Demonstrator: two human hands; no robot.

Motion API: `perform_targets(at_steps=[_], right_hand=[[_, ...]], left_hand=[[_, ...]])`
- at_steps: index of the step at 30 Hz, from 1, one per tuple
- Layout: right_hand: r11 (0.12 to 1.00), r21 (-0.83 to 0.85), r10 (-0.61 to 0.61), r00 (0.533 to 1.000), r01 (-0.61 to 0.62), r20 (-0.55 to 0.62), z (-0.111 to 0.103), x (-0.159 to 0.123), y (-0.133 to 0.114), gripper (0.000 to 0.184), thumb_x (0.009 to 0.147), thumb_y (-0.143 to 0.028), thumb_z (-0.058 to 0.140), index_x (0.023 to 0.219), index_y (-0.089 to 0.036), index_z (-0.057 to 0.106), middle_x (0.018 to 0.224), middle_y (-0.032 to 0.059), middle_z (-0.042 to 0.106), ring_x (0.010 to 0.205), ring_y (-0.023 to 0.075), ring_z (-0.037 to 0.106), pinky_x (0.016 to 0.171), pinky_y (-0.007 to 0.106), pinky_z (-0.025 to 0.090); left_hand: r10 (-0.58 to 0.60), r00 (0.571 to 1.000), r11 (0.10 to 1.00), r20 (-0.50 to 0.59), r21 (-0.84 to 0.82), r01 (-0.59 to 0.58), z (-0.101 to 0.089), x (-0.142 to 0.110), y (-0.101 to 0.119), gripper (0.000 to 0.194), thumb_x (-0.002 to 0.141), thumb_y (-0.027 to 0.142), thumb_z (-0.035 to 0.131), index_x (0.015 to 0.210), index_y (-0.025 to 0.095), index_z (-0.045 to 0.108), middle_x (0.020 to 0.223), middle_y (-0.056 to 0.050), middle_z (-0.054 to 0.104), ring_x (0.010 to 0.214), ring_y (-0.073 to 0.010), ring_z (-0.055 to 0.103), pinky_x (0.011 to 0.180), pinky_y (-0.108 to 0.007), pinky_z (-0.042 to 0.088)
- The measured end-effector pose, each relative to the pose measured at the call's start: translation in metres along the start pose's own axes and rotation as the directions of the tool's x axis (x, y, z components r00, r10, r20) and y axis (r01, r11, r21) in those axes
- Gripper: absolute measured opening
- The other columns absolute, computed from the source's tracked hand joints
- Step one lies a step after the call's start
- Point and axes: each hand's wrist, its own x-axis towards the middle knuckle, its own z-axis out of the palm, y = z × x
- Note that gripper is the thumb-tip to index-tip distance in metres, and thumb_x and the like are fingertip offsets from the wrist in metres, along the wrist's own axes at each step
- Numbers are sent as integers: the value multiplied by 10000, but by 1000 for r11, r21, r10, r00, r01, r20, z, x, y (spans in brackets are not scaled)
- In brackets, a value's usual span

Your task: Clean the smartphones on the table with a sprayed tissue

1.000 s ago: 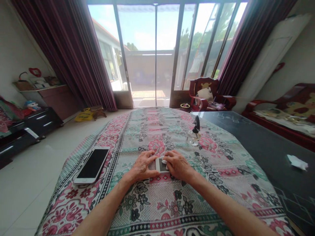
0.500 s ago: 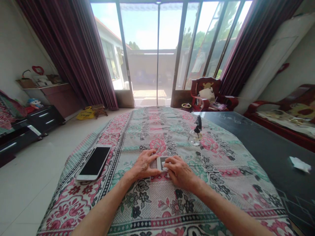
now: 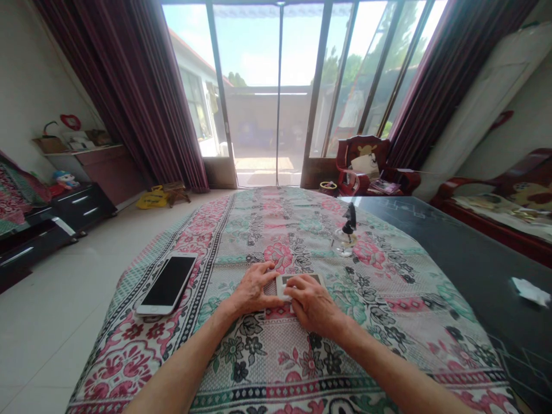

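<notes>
Indoors, left hand (image 3: 255,289) spread against one small white-framed device (image 3: 281,283), middle of one cloth-covered surface (image 3: 241,247), right hand (image 3: 311,303) pinching one white wad (image 3: 287,291) on the device, one phone (image 3: 168,283) left, one spray bottle (image 3: 346,236) farther right.

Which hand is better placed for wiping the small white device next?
Probably the right hand: it lies over the small white device, with what looks like a white wad in its grip. The left hand is at the device's left edge, thumb and fingers spread, perhaps better placed to steady it.
</notes>
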Motion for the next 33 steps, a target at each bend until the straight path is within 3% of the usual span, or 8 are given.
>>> perform_targets(at_steps=[3, 8, 13, 24, 33], right_hand=[[1000, 25, -11, 1000, 11, 13, -2, -4, -1, 229, 835, -94, 506, 956, -208, 663, 1011, 56, 616, 973, 207, 505, 892, 348, 425], [999, -24, 24, 1000, -24, -1, 3, 16, 13, 203, 866, -122, 493, 940, -187, 670, 1002, 65, 615, 947, 201, 506, 885, 340, 424], [997, -70, 40, 999, -41, -19, 7, 29, 18, 205, 859, -128, 506, 962, -193, 672, 1023, 61, 615, 927, 202, 497, 879, 333, 417], [999, 10, -42, 999, 42, 30, -1, 1, -5, 171, 847, -113, 506, 904, -188, 649, 976, 56, 609, 921, 194, 502, 871, 324, 414], [998, -57, 30, 1000, -30, -5, 5, 30, 12, 188, 865, -138, 501, 948, -178, 664, 1008, 75, 618, 926, 201, 499, 877, 333, 414]], left_hand=[[7, 1000, 1000, -7, -4, -7, 2, 0, -2, 650, 622, 507, 781, 1187, 227, 622, 1337, -92, 503, 1233, -303, 434, 1050, -442, 382], [6, 1000, 1000, -11, -24, -7, 2, 1, -4, 692, 600, 478, 804, 1211, 219, 609, 1333, -107, 500, 1234, -304, 432, 1059, -454, 367], [-6, 998, 993, 56, -118, 13, -5, 0, -4, 694, 599, 383, 818, 1232, 216, 590, 1346, -104, 486, 1262, -297, 409, 1079, -451, 348], [-6, 997, 987, 78, -159, 18, -10, 0, -1, 573, 641, 320, 782, 1175, 199, 615, 1354, -102, 481, 1276, -299, 390, 1085, -449, 334], [-28, 997, 982, 76, -185, 41, -11, 2, 0, 596, 606, 282, 795, 1169, 195, 619, 1334, -106, 495, 1263, -296, 408, 1087, -453, 329]])
